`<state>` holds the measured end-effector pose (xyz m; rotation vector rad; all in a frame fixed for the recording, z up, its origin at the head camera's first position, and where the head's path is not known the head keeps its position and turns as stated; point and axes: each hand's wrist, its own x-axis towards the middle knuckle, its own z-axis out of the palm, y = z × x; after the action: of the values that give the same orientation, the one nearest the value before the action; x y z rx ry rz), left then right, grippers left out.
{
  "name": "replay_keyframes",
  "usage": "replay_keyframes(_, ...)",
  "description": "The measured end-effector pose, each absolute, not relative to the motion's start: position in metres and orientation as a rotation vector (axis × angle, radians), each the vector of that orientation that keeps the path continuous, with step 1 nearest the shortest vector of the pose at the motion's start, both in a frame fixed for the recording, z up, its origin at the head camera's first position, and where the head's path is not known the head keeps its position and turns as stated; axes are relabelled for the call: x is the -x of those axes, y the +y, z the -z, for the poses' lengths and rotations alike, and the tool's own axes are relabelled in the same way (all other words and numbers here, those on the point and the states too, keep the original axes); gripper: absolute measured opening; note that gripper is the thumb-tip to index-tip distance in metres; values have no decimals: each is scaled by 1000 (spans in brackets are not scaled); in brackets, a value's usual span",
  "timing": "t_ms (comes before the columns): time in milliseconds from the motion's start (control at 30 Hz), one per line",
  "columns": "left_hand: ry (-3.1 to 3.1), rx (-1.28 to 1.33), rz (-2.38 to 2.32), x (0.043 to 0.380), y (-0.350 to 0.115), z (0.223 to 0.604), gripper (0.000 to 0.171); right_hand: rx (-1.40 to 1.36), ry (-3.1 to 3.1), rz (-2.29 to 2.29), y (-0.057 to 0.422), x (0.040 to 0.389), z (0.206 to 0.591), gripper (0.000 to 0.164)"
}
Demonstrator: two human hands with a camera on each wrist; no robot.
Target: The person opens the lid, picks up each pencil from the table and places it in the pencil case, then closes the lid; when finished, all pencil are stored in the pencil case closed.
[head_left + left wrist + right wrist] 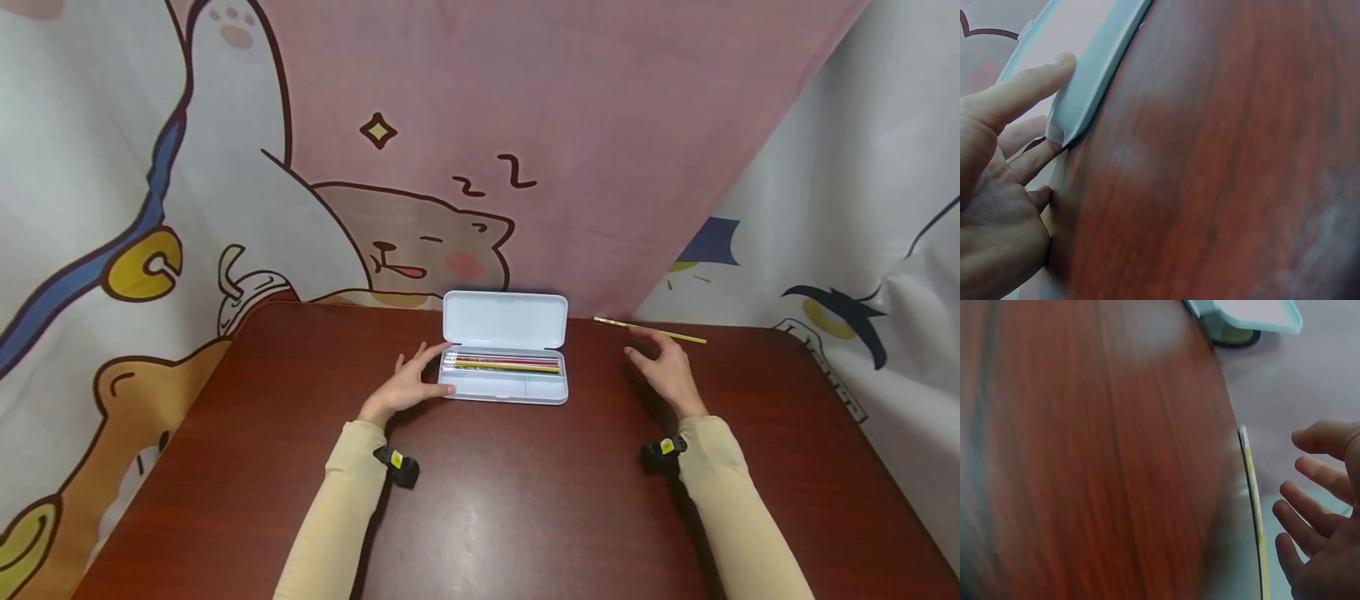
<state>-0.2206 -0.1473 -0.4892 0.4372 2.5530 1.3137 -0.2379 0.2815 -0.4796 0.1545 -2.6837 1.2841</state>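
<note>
A white pencil case (487, 387) lies on the table with its lid (505, 320) raised at the back. Several pencils (502, 363) fill its rear compartment; the front compartments show bare. My left hand (405, 388) is at the case's left end, thumb (1041, 84) on the front corner and index finger near the hinge corner, the fingers fairly straight. Near the table's back edge lies a single yellow pencil (678, 337). Over it hovers my right hand (663, 368), thumb and fingers apart and nothing between them; the fingertips overlap the pencil's middle in the head view.
The brown wooden table (480, 500) ends just behind the case and the loose pencil. A printed cloth (600, 125) with cartoon animals hangs behind it and along both sides. Each wrist wears a small black camera (405, 472).
</note>
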Motion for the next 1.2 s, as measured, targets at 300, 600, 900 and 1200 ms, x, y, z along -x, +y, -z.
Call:
replay_keyframes(300, 2561, -433, -1310, 221, -148, 491, 80, -65, -2760, -1207, 308, 249, 480, 60)
replay_keyframes(600, 2566, -439, -1309, 223, -149, 493, 79, -174, -2790, -1096, 328, 262, 485, 57)
replay_keyframes(900, 2570, -445, -1296, 222, -148, 493, 80, -165, -2964, -922, 339, 262, 491, 62)
replay_keyframes(1200, 2562, -441, -1309, 222, -149, 492, 80, -144, -2892, -1030, 341, 255, 492, 35)
